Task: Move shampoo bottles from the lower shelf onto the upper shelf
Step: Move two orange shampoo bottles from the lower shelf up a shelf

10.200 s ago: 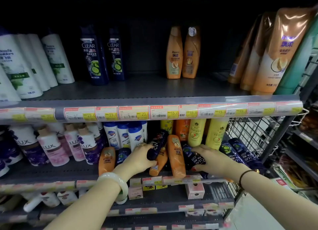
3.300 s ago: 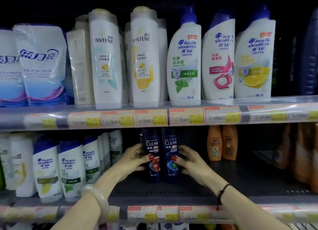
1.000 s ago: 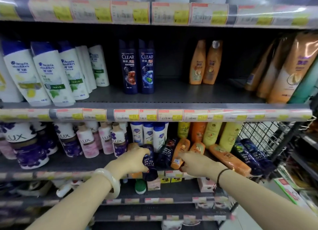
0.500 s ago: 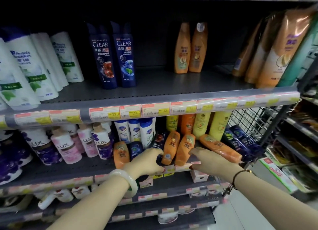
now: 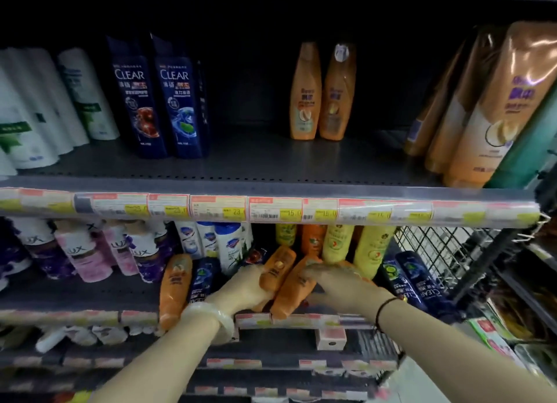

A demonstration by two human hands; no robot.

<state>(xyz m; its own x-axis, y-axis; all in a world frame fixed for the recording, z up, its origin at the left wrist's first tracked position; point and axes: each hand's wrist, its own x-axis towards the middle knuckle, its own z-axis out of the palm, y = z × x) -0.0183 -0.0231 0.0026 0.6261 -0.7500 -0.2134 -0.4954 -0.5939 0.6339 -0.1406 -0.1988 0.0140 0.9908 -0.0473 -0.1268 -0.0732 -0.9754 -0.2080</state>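
Several orange shampoo bottles lie on the lower shelf [image 5: 90, 294]. My left hand [image 5: 244, 288] is wrapped around one lying orange shampoo bottle [image 5: 278, 267]. My right hand [image 5: 340, 282] closes over the neighbouring orange bottle [image 5: 291, 297], fingers across its top; motion blur hides the exact grip. Another orange bottle [image 5: 174, 285] and dark blue bottles [image 5: 205, 277] lie to the left. On the upper shelf [image 5: 256, 161] stand two dark blue CLEAR bottles [image 5: 156, 101] and two orange bottles [image 5: 319, 95].
White bottles [image 5: 45, 110] fill the upper shelf's left, large orange-brown bottles [image 5: 482, 107] lean at its right. Pink and purple LUX bottles [image 5: 90, 252], white-blue bottles [image 5: 223, 243] and yellow bottles [image 5: 352, 243] stand on the lower shelf. A wire basket [image 5: 446, 252] hangs right.
Both hands have moved in onto the lying orange bottles: the left from a dark blue bottle to an orange one, the right up from the shelf edge onto its neighbour.
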